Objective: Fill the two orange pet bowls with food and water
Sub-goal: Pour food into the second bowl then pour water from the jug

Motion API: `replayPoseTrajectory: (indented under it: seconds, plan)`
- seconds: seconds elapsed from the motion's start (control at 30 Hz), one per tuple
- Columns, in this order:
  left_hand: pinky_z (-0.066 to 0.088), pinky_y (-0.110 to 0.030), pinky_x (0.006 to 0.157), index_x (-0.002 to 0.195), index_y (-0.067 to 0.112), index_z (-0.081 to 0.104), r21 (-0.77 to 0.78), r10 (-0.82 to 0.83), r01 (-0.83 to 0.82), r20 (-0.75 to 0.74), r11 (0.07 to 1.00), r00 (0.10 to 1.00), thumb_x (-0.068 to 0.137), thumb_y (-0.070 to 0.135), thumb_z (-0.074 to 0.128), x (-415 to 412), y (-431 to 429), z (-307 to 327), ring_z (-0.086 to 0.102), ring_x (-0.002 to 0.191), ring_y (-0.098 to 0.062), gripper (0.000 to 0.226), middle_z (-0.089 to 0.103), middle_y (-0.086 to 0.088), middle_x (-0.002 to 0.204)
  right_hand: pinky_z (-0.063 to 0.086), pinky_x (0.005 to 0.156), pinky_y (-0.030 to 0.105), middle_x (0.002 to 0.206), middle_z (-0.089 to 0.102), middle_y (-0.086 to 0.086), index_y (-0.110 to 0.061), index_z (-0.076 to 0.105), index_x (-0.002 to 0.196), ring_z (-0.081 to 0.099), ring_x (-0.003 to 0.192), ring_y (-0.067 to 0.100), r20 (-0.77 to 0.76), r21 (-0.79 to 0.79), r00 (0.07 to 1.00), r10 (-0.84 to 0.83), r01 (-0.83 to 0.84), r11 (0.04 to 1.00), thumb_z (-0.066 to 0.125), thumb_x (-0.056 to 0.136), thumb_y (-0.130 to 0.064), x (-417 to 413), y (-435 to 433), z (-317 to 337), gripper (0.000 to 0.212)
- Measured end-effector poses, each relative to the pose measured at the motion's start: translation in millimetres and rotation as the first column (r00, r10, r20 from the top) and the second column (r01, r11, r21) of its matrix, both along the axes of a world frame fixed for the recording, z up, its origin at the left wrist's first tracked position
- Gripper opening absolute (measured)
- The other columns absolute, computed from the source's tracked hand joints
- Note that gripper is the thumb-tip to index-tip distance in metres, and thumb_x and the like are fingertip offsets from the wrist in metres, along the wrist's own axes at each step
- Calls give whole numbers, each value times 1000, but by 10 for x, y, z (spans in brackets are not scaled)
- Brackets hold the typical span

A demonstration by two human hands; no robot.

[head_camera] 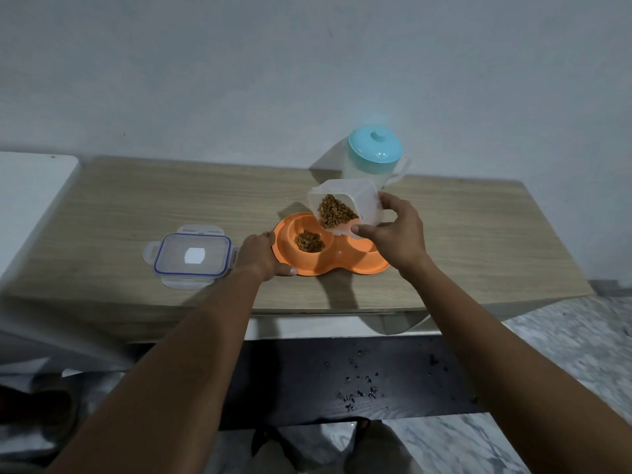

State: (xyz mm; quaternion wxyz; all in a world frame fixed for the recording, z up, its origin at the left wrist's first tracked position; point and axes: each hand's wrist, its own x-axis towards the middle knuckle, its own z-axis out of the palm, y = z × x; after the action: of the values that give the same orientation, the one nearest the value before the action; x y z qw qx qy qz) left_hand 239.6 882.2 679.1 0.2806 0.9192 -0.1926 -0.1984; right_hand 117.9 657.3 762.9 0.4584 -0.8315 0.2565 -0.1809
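An orange double pet bowl point(345, 265) sits on the wooden table. Its left hollow holds a small heap of brown kibble point(309, 241); what shows of the right hollow looks empty and is partly hidden by my right hand. My right hand point(396, 234) grips a clear plastic food container point(345, 208), tilted mouth-down over the bowl, with kibble piled at its lower edge. My left hand point(261, 254) holds the bowl's left rim. A clear jug with a teal lid point(374, 157) stands behind, against the wall.
The container's clear lid with a blue seal point(192, 256) lies flat on the table point(119, 213), left of the bowl. A white surface point(30, 186) adjoins the table's left end. A dark bench point(342, 378) with scattered crumbs runs below the front edge.
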Motion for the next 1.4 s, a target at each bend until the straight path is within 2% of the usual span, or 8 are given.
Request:
replayPoseTrajectory:
  seconds: [0.37,0.5,0.7,0.9,1.03,1.4]
  plan:
    - [47,-45,99,133,15,56,13,-6,6,-5,1000,1000,54,47,92,6,2,-13,55,118,-30,92,63,-10,125,59,97,47,133,61,1,-16,61,141,66,117,26,2,40,1000,-12,11,999,97,66,-23,11,-13,8,84]
    - [47,-46,98,132,14,57,9,0,0,-16,1000,1000,53,47,93,16,0,-23,56,117,-30,93,64,-10,124,61,92,47,132,60,1,-17,60,142,69,113,28,7,0,1000,14,-14,1000,98,65,-23,6,2,12,86]
    - [47,-46,99,133,16,57,-2,-4,4,-10,1000,1000,53,46,93,18,3,-34,56,117,-30,93,64,-10,124,59,98,45,132,62,3,-15,62,141,65,119,25,4,28,1000,-8,7,1000,97,66,-24,6,7,-2,83]
    - [47,-46,99,133,15,57,5,-10,10,-7,1000,1000,53,47,93,21,3,-33,55,118,-30,93,64,-10,125,61,93,47,130,59,-2,-17,60,141,70,113,29,-12,7,1000,4,-4,1000,98,64,-24,-1,33,6,85]
    - [49,-44,95,127,14,60,4,0,0,-11,1000,1000,50,49,93,24,10,-37,58,113,-29,91,65,-10,121,61,93,47,131,62,1,-18,63,139,71,109,29,0,23,1000,-6,6,1000,98,63,-25,13,39,15,84]
    - [47,-45,99,129,14,59,10,-7,7,-4,1000,1000,54,46,93,18,-7,-33,56,117,-29,89,64,-8,122,63,84,51,131,59,2,-17,60,141,71,109,29,-3,29,1000,23,-23,999,98,65,-19,20,40,-3,85]
